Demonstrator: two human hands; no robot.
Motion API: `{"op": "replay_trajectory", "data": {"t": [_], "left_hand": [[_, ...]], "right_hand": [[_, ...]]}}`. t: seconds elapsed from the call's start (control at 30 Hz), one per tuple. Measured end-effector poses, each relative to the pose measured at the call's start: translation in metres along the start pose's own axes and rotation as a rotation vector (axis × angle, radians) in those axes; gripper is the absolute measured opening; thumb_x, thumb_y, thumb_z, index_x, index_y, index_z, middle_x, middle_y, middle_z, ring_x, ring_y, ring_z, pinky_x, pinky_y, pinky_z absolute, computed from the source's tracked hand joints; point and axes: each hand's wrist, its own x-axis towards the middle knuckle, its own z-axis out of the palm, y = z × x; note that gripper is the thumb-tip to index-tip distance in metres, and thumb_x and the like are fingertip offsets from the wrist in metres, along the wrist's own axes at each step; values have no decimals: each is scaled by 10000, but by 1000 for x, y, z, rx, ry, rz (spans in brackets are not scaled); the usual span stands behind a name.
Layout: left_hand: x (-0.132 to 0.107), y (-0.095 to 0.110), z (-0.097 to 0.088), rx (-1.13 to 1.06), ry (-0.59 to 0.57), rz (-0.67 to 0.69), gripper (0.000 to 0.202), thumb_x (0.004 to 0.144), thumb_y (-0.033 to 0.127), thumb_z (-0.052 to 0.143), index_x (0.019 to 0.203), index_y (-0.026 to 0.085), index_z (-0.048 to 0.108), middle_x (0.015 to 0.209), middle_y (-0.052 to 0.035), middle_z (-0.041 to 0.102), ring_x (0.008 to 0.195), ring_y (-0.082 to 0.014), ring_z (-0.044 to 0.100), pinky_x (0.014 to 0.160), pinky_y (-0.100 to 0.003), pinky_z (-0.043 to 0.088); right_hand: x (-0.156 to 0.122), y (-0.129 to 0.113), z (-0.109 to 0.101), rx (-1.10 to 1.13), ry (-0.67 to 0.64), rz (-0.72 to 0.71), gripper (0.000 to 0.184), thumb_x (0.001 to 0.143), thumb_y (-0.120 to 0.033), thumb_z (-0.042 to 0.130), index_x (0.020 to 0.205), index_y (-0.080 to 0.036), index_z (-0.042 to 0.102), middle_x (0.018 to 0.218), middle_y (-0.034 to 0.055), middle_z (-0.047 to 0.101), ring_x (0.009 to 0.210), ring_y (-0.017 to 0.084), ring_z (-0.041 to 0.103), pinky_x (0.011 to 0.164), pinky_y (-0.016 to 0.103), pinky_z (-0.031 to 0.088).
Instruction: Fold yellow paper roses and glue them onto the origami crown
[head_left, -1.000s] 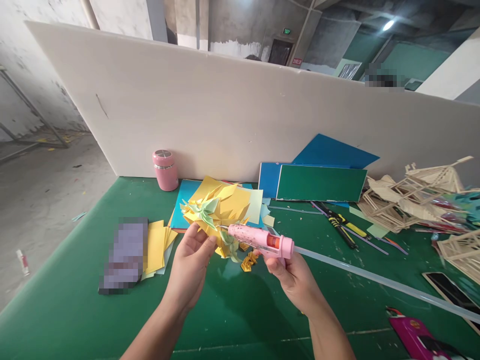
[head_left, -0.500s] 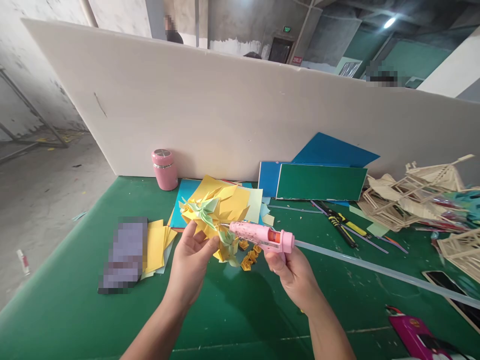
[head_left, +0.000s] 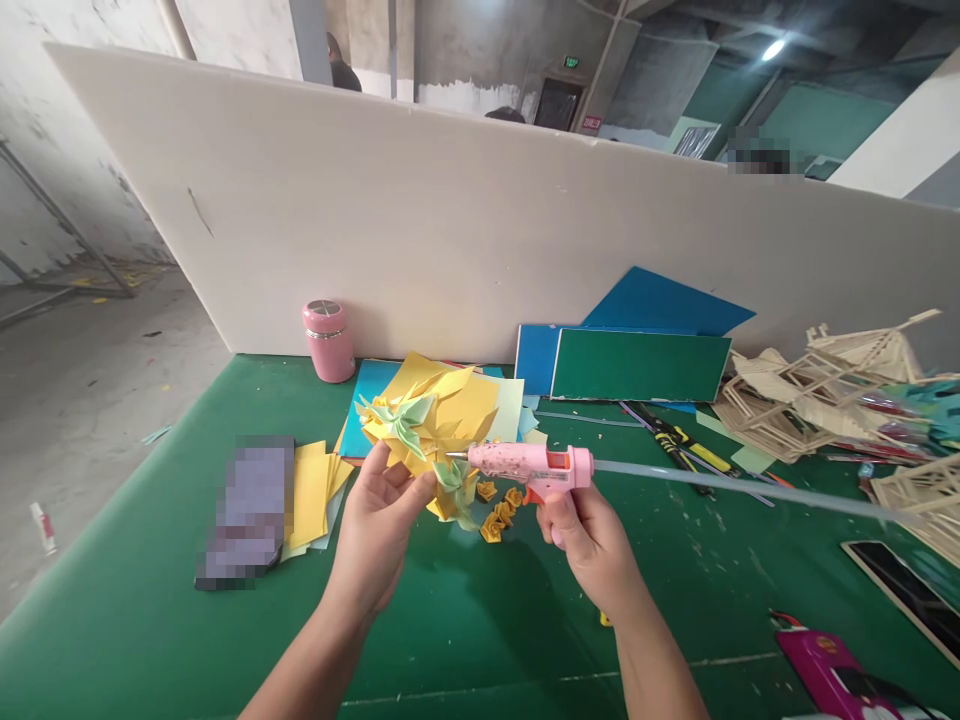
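My left hand [head_left: 382, 515] pinches a folded-paper flower piece [head_left: 431, 425], with pointed yellow petals and pale green star-shaped leaves, above the table. In my right hand [head_left: 589, 545] is a pink glue gun [head_left: 529, 465], gripped by its handle. A long translucent glue stick [head_left: 697, 478] runs out of its rear toward the right. The metal nozzle points left, close to the middle of the paper flower piece; whether it touches cannot be told. Several small yellow folded-paper roses [head_left: 499, 515] lie beneath, between my hands.
Coloured paper sheets [head_left: 367, 400] and a pink flask [head_left: 330, 343] stand behind the flower. Left lie yellow papers [head_left: 309, 490] and a dark blurred item [head_left: 251, 515]. Pliers [head_left: 675, 450], wooden stick models [head_left: 825, 390], a phone [head_left: 907, 595] and a magenta device [head_left: 829, 670] are right. A white board [head_left: 450, 220] closes the back.
The glue gun has tipped more level, its nozzle shifting slightly on the flower. Its glue stick has swung upward at the right. My left hand has hardly moved.
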Motion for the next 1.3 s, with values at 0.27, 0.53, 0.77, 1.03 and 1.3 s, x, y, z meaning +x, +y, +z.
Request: {"op": "replay_trajectory", "data": {"t": [0.27, 0.53, 0.77, 1.03, 1.3], "left_hand": [[1, 0, -1, 13, 3, 6, 536, 706, 269, 733, 1207, 221, 549, 1076, -70, 715, 1026, -239, 643, 846, -325, 517], [1, -2, -2, 12, 31, 32, 484, 699, 249, 736, 1158, 255, 581, 1130, -47, 695, 1072, -229, 621, 875, -309, 507], [1, -2, -3, 15, 17, 41, 500, 729, 248, 715, 1201, 252, 550, 1160, -59, 673, 1129, -245, 584, 932, -350, 486], [0, -1, -3, 11, 10, 36, 497, 748, 241, 696, 1218, 254, 536, 1181, -57, 663, 1148, -245, 573, 921, -333, 493], [0, -3, -3, 15, 0, 27, 516, 732, 250, 713, 1218, 258, 543, 1154, -54, 677, 1110, -236, 595, 899, -330, 500]], "right_hand": [[11, 17, -12, 103, 192, 137, 425, 783, -562, 582, 1016, -214, 513, 626, -35, 540, 486, 110, 461, 458, 229, 367], [25, 70, -47, -620, 297, 188, 531, 819, -646, 335, 840, -181, 590, 748, 95, 625, 675, 243, 582, 537, 301, 412], [28, 91, -44, -769, 281, 177, 485, 866, -552, 294, 729, -195, 593, 767, 131, 599, 764, 272, 563, 633, 343, 416], [25, 94, -49, -857, 299, 185, 276, 868, -379, 364, 830, -171, 542, 846, 157, 584, 819, 299, 556, 679, 376, 431], [25, 60, -22, -803, 183, -145, 199, 875, -343, 459, 772, -210, 565, 896, 94, 636, 954, 288, 551, 815, 411, 419]]}}
